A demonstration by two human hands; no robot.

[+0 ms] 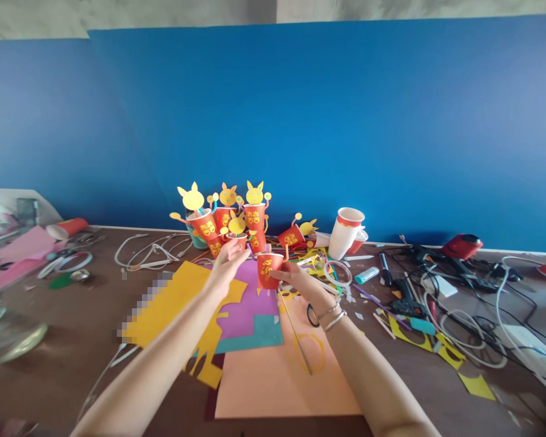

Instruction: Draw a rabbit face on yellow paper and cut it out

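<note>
A red paper cup with gold lettering is in my right hand, whose fingers wrap its right side. A thin strip sticks up from the cup's right side. My left hand is to the left of this cup, with its fingers bent together; whatever is in the fingertips is too small to make out. Just behind my left hand stands another red cup with a yellow animal-head cutout. More red cups with yellow eared heads and little round-ended arms are grouped and stacked behind.
Yellow paper, purple paper and peach paper overlap below my hands, with a thin stick on top. At right are a tall white cup, a black glue gun, cables and scraps. A blue panel stands behind.
</note>
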